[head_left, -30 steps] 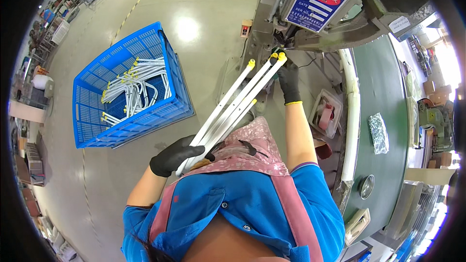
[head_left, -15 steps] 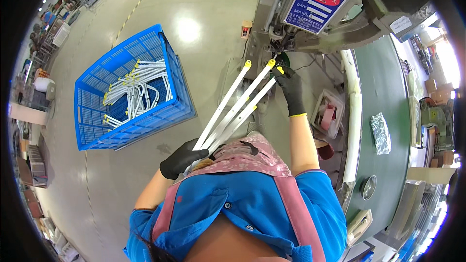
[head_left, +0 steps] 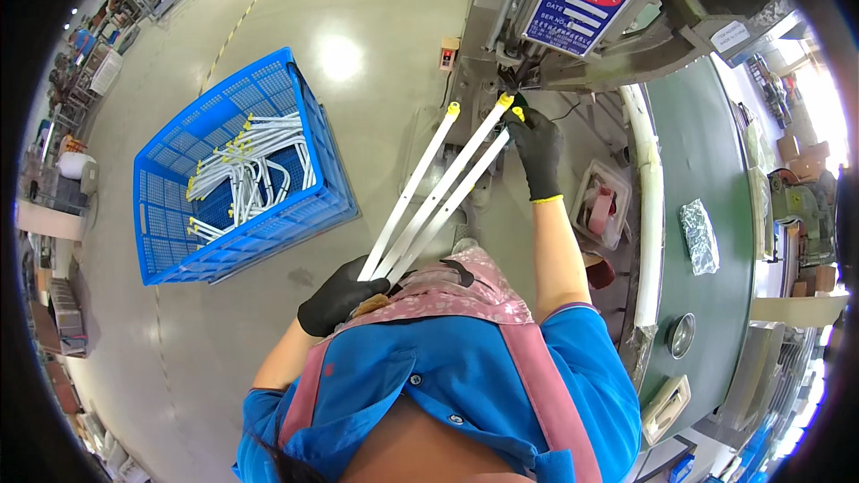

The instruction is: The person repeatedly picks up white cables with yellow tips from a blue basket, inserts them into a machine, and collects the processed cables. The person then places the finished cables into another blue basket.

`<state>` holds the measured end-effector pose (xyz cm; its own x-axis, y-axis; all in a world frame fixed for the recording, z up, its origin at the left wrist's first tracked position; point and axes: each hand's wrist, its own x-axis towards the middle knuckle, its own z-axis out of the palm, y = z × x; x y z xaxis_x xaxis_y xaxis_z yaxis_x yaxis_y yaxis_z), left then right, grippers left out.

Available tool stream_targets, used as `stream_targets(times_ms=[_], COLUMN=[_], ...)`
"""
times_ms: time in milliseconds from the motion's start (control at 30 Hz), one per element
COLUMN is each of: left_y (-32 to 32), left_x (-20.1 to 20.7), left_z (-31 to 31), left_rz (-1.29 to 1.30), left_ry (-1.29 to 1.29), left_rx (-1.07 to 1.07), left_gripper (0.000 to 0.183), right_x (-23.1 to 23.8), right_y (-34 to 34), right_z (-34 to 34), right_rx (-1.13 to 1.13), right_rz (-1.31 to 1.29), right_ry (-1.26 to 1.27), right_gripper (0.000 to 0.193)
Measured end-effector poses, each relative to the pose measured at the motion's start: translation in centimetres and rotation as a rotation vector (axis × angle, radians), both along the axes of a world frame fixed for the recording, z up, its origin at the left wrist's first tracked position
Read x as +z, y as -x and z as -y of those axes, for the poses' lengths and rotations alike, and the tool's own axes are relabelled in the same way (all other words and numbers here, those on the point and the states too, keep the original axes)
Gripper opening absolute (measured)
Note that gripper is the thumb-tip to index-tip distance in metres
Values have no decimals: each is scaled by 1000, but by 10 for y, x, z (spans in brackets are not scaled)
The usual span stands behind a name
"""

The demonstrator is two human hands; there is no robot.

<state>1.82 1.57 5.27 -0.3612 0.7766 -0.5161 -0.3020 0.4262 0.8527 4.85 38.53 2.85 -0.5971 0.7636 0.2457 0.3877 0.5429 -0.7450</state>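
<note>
A fan of pale metal tubes [head_left: 445, 181] with yellow end caps spreads away from my body. My left hand [head_left: 343, 297], in a black glove, is closed around their near ends. Beside the machine head, my gloved right hand [head_left: 540, 150] closes on the far end of the rightmost tube, by its yellow cap [head_left: 518, 114]. The middle tube's capped tip [head_left: 506, 100] reaches the tooling under the machine [head_left: 528, 54]. Farther left, the third tube's tip [head_left: 454, 108] stands apart from the machine. Small dark holes show along the tubes.
On the floor to the left stands a blue plastic crate [head_left: 335, 170] with several bent, yellow-capped tubes inside. To the right, a green-topped bench [head_left: 693, 152] carries a clear plastic bag [head_left: 699, 236] and a metal bowl [head_left: 681, 335]. A plastic bin [head_left: 601, 206] sits below its near edge.
The tubes have turned a little in my hands, and yellow bits along their sides no longer show. The middle tube's tip is slightly nearer the machine tooling. Both hands keep their grip.
</note>
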Motion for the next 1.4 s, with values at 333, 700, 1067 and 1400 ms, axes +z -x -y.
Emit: stream_targets(times_ms=[333, 700, 1067, 1400], left_y=[-10, -11, -10, -5], left_x=[-4, -32, -12, -7], left_z=[1, 0, 7, 8], left_rz=[113, 102, 216, 247], left_ry=[-83, -80, -117, -84], left_rx=[157, 234, 223, 229], left_gripper=[36, 35, 36, 43], right_x=[6, -10, -52, -59], right_y=[27, 40, 67, 59], right_z=[3, -11, -33, -26], right_rx=[92, 131, 450, 399], right_rz=[-327, -85, -507, -222], right_ry=[122, -40, 604, 544], right_gripper=[34, 25, 10, 20])
